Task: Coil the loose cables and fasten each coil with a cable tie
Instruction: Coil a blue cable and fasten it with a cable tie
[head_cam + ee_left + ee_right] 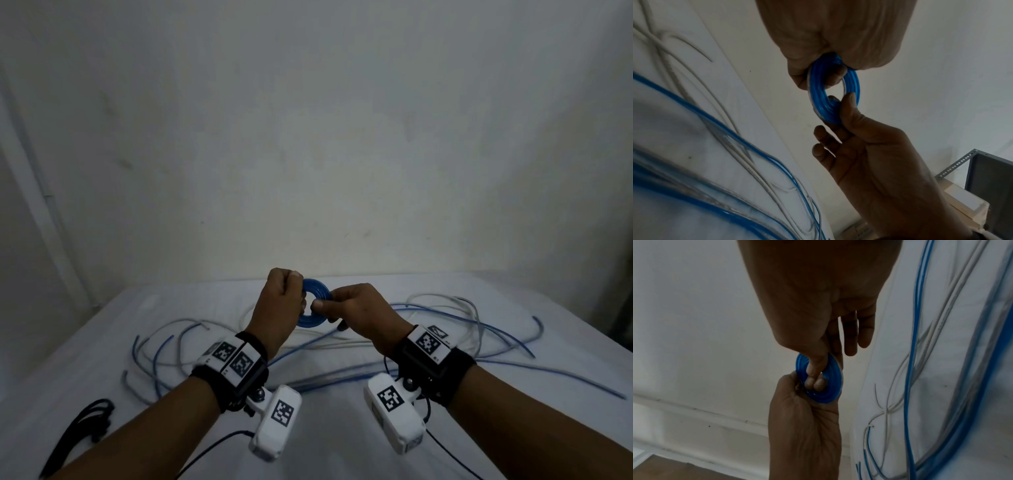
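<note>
Item: blue coil, held above table. My L hand grips it; R hand pinches rim, prob. stopping unwinding. Cable ties untouched, near-left.

Black wrist straps, white camera pods with square black-and-white markers, apparently thin black cables

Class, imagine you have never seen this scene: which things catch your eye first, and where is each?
First comes the small blue coil, held up above the middle of the table between the left hand and the right hand, both gripping it. Next, the loose cables, blue and pale, sprawl across the white table behind and beside the wrists. A bundle of black ties lies at the near left edge.
</note>
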